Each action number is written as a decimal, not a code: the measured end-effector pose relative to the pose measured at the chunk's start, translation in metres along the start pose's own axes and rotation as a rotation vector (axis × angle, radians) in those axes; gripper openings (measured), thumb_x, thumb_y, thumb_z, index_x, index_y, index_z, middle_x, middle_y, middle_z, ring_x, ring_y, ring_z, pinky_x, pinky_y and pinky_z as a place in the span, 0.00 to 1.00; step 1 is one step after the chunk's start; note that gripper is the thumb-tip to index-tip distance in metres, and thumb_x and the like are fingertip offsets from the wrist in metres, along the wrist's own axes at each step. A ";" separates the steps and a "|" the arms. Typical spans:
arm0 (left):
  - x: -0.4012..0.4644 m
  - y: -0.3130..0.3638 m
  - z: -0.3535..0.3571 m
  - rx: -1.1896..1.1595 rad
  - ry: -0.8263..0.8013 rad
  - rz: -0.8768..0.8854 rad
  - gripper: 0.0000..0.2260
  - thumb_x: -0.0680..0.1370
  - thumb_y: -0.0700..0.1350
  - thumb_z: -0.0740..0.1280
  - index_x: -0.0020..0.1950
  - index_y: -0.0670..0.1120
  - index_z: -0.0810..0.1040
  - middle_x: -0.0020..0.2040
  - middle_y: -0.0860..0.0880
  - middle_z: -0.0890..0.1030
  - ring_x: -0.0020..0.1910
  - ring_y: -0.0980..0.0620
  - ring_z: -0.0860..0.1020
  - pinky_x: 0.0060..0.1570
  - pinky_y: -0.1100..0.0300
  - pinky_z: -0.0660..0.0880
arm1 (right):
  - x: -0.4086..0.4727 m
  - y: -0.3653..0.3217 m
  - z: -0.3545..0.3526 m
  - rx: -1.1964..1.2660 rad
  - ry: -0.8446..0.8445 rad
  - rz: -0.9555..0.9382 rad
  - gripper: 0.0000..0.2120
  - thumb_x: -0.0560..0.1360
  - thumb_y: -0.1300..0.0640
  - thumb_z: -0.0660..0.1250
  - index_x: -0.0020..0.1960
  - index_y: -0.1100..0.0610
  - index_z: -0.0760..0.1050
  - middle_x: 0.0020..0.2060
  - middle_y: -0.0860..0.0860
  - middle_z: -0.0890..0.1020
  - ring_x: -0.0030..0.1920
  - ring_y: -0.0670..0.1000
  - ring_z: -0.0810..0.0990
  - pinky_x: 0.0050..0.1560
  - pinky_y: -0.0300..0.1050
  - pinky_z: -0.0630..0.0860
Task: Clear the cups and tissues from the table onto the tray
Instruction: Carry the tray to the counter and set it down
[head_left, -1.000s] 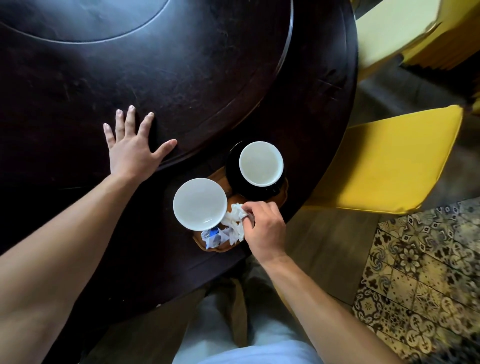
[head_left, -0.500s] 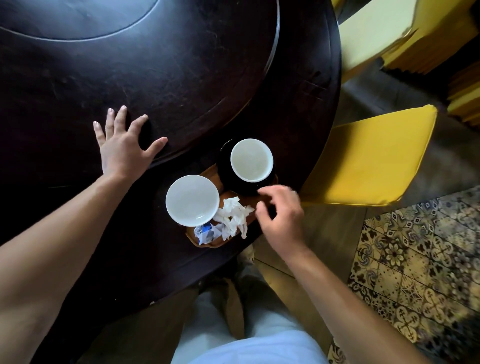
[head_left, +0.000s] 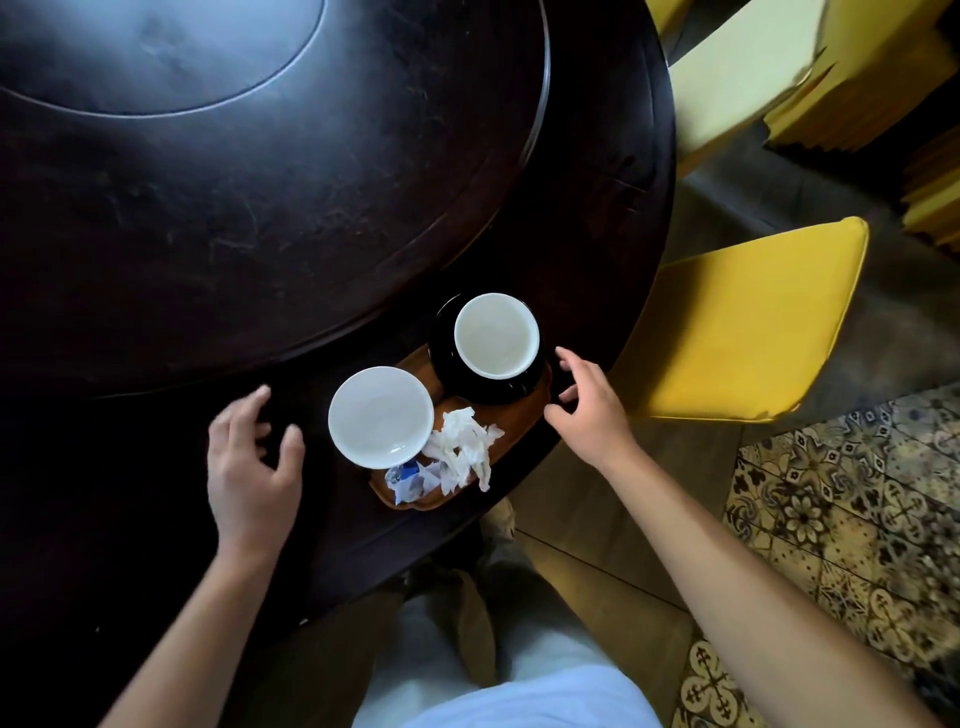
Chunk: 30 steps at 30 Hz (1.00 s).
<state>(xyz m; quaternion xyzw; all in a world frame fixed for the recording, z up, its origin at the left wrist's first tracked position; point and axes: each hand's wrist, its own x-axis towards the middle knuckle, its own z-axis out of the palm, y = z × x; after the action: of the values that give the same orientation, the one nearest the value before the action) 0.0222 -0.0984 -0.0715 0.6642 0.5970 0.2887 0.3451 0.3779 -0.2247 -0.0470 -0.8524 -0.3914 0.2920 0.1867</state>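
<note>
A small oval wooden tray (head_left: 524, 415) lies near the front edge of the dark round table (head_left: 260, 234). On it stand a white cup (head_left: 381, 415) at the left and a black cup with a white inside (head_left: 496, 335) on a black saucer at the back right. Crumpled white tissues (head_left: 462, 447) and a blue-and-white wrapper (head_left: 408, 475) lie on the tray's front part. My left hand (head_left: 249, 462) hovers just left of the tray, fingers loosely curved, holding nothing. My right hand (head_left: 587, 405) is at the tray's right end, fingers relaxed and empty.
A raised round turntable (head_left: 156, 57) fills the table's middle. A yellow chair (head_left: 743, 322) stands right of the table, with another pale yellow seat (head_left: 737, 67) behind it. Patterned floor tiles (head_left: 831, 493) are at the lower right. My legs are below the table edge.
My right hand let go of the tissues on the tray and moved to the tray's right end. My left hand left the tabletop and came down beside the tray's left side.
</note>
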 end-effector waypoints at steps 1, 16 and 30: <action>-0.013 -0.003 0.003 0.007 -0.018 -0.069 0.25 0.80 0.40 0.71 0.75 0.52 0.71 0.68 0.43 0.74 0.53 0.45 0.80 0.50 0.63 0.76 | 0.003 -0.001 0.002 0.013 -0.034 0.008 0.35 0.76 0.54 0.70 0.79 0.45 0.60 0.68 0.47 0.71 0.51 0.45 0.77 0.53 0.46 0.80; -0.040 0.015 0.042 0.074 -0.337 -0.276 0.28 0.75 0.44 0.77 0.73 0.53 0.73 0.39 0.55 0.83 0.36 0.53 0.83 0.41 0.53 0.80 | 0.039 -0.004 0.002 -0.008 -0.121 0.081 0.45 0.71 0.52 0.79 0.80 0.47 0.59 0.60 0.50 0.72 0.61 0.55 0.78 0.65 0.57 0.77; -0.031 -0.003 0.039 -0.148 -0.389 -0.348 0.17 0.79 0.38 0.72 0.66 0.52 0.80 0.42 0.56 0.87 0.35 0.52 0.87 0.33 0.61 0.83 | 0.059 -0.015 -0.009 -0.088 -0.277 0.081 0.47 0.69 0.51 0.81 0.80 0.48 0.59 0.70 0.56 0.73 0.71 0.59 0.73 0.71 0.57 0.72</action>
<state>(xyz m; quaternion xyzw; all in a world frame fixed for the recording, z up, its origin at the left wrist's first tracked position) 0.0480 -0.1331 -0.0960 0.5675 0.6020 0.1348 0.5453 0.4063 -0.1708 -0.0523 -0.8265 -0.3911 0.3967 0.0812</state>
